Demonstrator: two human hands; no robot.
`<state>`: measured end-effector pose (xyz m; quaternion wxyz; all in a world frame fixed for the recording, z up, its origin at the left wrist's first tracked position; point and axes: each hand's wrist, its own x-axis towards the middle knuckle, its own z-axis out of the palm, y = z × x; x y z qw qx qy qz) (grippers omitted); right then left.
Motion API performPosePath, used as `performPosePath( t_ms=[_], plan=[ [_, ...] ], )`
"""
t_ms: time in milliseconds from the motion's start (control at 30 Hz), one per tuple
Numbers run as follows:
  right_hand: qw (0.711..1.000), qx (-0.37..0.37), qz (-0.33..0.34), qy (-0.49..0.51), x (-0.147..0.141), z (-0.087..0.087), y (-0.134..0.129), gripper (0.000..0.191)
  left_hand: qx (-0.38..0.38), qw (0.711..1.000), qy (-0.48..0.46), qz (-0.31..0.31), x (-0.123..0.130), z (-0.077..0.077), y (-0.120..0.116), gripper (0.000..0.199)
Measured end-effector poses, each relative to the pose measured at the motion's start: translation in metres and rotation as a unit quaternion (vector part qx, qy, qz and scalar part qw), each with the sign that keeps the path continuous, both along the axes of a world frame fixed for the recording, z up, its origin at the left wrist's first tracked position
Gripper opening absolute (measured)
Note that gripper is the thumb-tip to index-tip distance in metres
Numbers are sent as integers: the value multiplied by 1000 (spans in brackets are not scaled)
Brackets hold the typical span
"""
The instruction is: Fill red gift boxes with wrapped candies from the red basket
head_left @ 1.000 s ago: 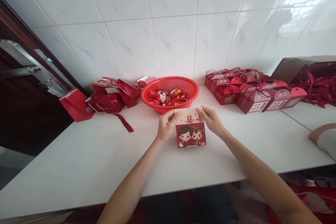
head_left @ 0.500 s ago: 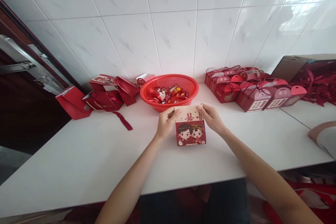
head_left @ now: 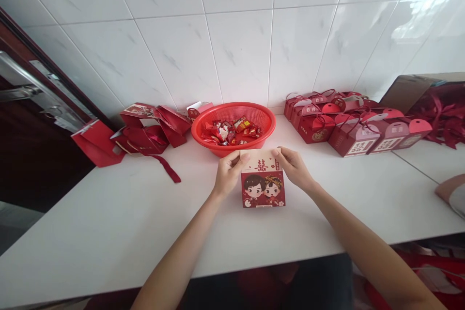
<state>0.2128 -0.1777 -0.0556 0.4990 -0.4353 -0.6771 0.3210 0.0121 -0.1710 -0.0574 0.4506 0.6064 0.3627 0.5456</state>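
Note:
A red and cream card box (head_left: 263,189) with two cartoon figures hangs upright between my hands, over the white table. My left hand (head_left: 229,170) pinches its upper left corner, thumb on the front. At the upper right corner my right hand (head_left: 293,167) grips it the same way. The fingers behind the card are hidden. Just beyond the box stands a red plastic basket (head_left: 269,128) with several wrapped candies (head_left: 238,131) inside.
Several red gift boxes (head_left: 350,128) stand in rows at the back right, beside a container of dark red ribbons (head_left: 441,114). Red bags (head_left: 98,143) lie at the left, a ribbon trailing forward. Part of a person's arm (head_left: 450,193) shows at the right edge of the white table (head_left: 145,232).
The box sits very slightly lower in the picture, still held by both hands. The view has shifted a little; the grips look the same.

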Motion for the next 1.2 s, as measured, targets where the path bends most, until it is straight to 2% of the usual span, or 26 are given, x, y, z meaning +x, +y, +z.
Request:
performPosePath(
  t_ms=[233,433,800,967,1200],
  plan=[
    [1000,0,-4,-10,3,-1,1,60,-14,1000,10,0,0,0,1,43],
    [1000,2,-6,-8,3,-3,2,59,3,999,35,12,0,4,-2,45],
    [1000,11,1,-14,1,0,4,60,16,999,43,18,-2,-1,-1,45],
    [1000,17,12,-13,1,1,4,59,11,999,30,6,-3,-2,-2,45],
    [1000,29,-9,1,6,2,4,59,-11,1000,14,-21,-4,-6,-3,39]
  ],
)
